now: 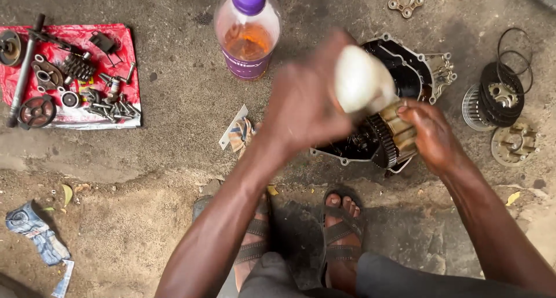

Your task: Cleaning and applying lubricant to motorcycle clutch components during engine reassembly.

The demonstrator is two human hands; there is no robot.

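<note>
My left hand is raised close to the camera and grips a white rounded object, blurred, maybe a small bottle or cloth. Below it lies an open engine case, dark and oily inside. My right hand holds a gear cluster with a black toothed wheel and brass-coloured body at the case's near edge. Both hands are right over the case.
A clear plastic bottle with a purple cap and orange liquid stands behind. A red sheet at left carries bolts, gears and a shaft. Clutch plates and a round hub lie right. My sandalled feet are below.
</note>
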